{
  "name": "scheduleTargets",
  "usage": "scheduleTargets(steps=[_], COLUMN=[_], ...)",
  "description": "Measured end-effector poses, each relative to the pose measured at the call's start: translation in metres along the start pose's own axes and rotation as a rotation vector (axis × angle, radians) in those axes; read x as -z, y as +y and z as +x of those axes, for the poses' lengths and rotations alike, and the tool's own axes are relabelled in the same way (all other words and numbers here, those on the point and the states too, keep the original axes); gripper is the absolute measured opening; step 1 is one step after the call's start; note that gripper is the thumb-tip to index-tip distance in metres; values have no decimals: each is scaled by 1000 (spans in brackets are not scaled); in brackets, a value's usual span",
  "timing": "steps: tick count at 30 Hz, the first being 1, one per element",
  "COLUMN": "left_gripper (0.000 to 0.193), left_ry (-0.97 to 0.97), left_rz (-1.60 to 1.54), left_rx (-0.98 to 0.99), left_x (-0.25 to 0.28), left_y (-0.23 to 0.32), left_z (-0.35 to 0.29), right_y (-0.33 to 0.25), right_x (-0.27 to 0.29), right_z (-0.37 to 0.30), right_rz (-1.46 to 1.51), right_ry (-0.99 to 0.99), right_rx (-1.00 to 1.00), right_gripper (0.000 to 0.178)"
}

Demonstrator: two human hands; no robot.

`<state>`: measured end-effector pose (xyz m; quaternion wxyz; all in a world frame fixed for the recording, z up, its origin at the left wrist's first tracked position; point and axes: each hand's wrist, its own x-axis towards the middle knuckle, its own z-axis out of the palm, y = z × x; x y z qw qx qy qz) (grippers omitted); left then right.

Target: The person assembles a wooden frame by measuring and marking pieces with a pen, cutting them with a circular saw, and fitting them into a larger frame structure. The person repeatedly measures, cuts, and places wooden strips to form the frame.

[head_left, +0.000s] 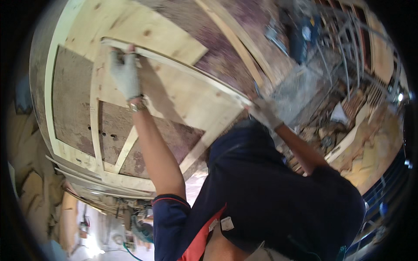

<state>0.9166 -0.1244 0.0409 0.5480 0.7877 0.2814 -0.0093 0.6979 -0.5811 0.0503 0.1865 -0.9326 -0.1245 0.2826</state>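
My left hand [125, 75], in a pale fingerless-looking glove with a watch at the wrist, is closed on a long thin wooden strip [183, 66] near its left end. At the strip's other end is my gloved right hand [266, 114], its fingers partly blurred and closed around the wood. The strip slants down to the right, along the far edge of a pale plywood piece [191, 100]. Beneath lies a light wooden frame [95, 126] with several openings, on a worn brown tabletop [72, 95]. The strip's shadow falls across the plywood.
Two long wooden battens [237, 37] lie beyond the strip. A blue power tool [305, 41] sits at the far right beside clear plastic sheeting [298, 93], bent metal rods [348, 56] and wood scraps. A teal power tool [144, 230] is at the lower left.
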Motion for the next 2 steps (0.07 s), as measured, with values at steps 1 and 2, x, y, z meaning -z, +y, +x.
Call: scheduleTargets(steps=[1,2], left_gripper=[35,40], left_ry=[-10,-16], left_rz=[-34,-80], left_rx=[35,-38], left_x=[-2,-3], left_y=[0,-1], left_z=[4,0], right_y=[4,3], right_x=[-4,1], right_z=[2,-18], right_rz=[12,96], right_ry=[96,125], right_rx=[92,48], right_gripper=[53,53])
